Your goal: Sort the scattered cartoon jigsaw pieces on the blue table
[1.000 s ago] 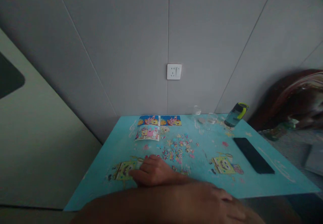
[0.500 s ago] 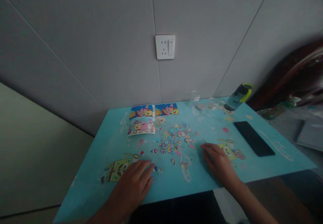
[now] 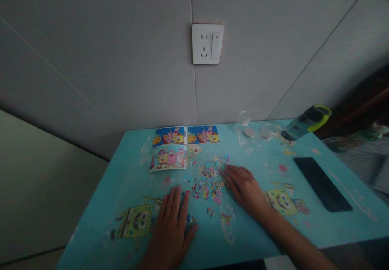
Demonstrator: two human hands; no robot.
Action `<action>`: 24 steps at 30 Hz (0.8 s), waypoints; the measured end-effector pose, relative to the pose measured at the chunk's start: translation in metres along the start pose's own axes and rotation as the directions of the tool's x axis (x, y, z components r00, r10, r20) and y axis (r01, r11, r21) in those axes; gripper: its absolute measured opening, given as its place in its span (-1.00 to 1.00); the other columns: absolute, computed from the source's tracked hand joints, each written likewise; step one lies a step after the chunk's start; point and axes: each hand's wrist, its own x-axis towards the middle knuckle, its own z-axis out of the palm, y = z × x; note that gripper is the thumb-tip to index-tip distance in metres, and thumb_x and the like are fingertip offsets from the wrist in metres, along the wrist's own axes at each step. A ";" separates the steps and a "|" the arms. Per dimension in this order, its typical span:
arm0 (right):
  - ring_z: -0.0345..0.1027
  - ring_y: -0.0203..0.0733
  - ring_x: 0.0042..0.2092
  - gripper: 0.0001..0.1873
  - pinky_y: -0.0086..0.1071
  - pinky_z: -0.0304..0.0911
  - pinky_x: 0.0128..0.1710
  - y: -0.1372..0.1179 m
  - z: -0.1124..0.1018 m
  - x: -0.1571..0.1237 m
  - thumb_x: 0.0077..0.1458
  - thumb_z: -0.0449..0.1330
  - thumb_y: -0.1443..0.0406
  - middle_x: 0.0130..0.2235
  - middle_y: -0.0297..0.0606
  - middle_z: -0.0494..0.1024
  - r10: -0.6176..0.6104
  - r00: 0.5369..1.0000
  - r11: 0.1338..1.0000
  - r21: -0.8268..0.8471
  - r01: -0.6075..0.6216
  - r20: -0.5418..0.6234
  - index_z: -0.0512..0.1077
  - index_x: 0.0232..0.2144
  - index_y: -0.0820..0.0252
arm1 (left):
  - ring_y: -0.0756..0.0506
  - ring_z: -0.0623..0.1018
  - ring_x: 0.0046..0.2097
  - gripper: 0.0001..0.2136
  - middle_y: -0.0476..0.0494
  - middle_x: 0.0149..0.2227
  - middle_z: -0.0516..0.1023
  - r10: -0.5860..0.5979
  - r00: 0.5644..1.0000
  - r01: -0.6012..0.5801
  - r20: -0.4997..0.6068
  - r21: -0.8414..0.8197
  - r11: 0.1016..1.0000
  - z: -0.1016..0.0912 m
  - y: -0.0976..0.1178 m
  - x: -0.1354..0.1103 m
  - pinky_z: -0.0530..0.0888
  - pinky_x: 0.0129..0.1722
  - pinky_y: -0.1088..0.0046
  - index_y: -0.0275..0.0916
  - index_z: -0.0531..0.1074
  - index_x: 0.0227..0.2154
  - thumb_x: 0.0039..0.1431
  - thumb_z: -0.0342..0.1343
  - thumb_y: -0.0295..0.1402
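A heap of several small colourful puzzle pieces point(image 3: 208, 181) lies in the middle of a light-blue cartoon-printed table point(image 3: 127, 181). My left hand point(image 3: 173, 225) rests flat on the table, fingers stretched out, just left of the heap. My right hand point(image 3: 244, 187) lies palm down with its fingers spread at the heap's right edge, fingertips touching the pieces. Behind the heap lies an open printed picture sheet point(image 3: 178, 146) with cartoon figures.
A black phone point(image 3: 322, 183) lies at the right of the table. A dark bottle with a green lid point(image 3: 305, 122) lies tipped at the back right, beside a small clear container point(image 3: 266, 131) and a round lid point(image 3: 249, 132). A wall socket point(image 3: 207, 43) is above.
The view has come closer to the table. My right hand moved left to the heap of pieces. My left hand slid forward a little and stays flat.
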 end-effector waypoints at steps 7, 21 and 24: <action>0.02 0.07 0.37 -0.34 0.05 0.09 0.30 0.009 0.016 0.018 0.33 0.02 0.05 0.38 0.01 0.10 -0.016 0.997 0.998 -0.062 0.021 0.076 0.10 0.35 0.21 | -0.43 -0.08 0.42 -0.29 -0.41 0.43 -0.23 -0.175 0.984 0.176 0.024 -0.060 0.983 -0.003 0.006 0.021 0.28 0.24 -0.13 -0.27 -0.10 0.39 0.30 0.00 -0.09; -0.20 0.06 0.42 -0.38 0.08 -0.08 0.34 -0.038 0.039 0.063 0.34 0.03 0.10 0.42 -0.01 -0.06 -0.162 0.982 0.986 0.039 0.159 0.095 0.09 0.36 0.12 | -0.36 -0.07 0.42 -0.38 -0.43 0.42 -0.10 -0.172 0.985 0.168 -0.027 -0.116 0.979 0.003 0.023 0.051 0.17 0.31 -0.10 -0.38 -0.01 0.35 0.35 -0.04 -0.17; -0.21 0.03 0.43 -0.33 0.02 -0.07 0.35 -0.049 0.047 0.071 0.34 0.02 0.08 0.44 -0.05 -0.13 -0.270 0.956 0.962 0.057 0.265 0.110 0.00 0.39 0.11 | -0.42 -0.10 0.42 -0.37 -0.50 0.41 -0.10 -0.292 0.951 0.280 -0.106 -0.111 0.954 0.010 0.020 0.046 0.16 0.30 -0.15 -0.43 0.02 0.33 0.34 -0.03 -0.15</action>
